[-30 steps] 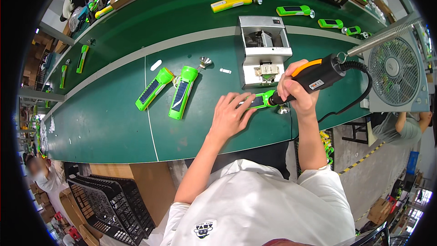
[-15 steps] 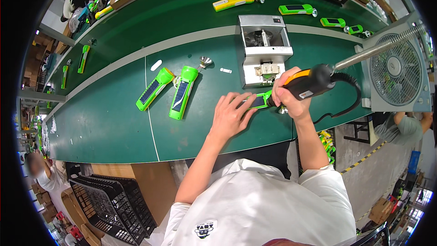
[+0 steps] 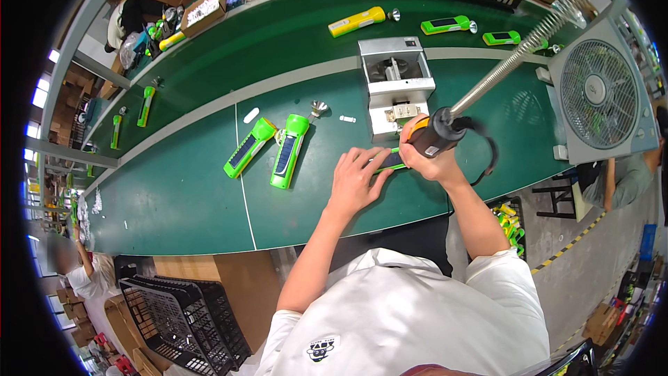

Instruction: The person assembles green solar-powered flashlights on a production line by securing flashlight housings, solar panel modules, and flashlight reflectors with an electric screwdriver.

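Note:
My right hand is wrapped round a black and orange electric screwdriver, which hangs from a coiled spring. Its tip is hidden by the hand. Under it, a green flashlight with a dark solar panel lies on the green workbench. My left hand grips the flashlight's left end, fingers spread over it. Left of my hands lie two more green flashlights, one with its shiny reflector hanging out of the head.
A metal machine stands just beyond my hands. On the far belt lie a yellow flashlight and several green ones. A fan stands at right. Black crates and a person are at lower left.
The screwdriver has swung left and my right hand has come closer to my left, covering more of the flashlight. The whole view has shifted slightly.

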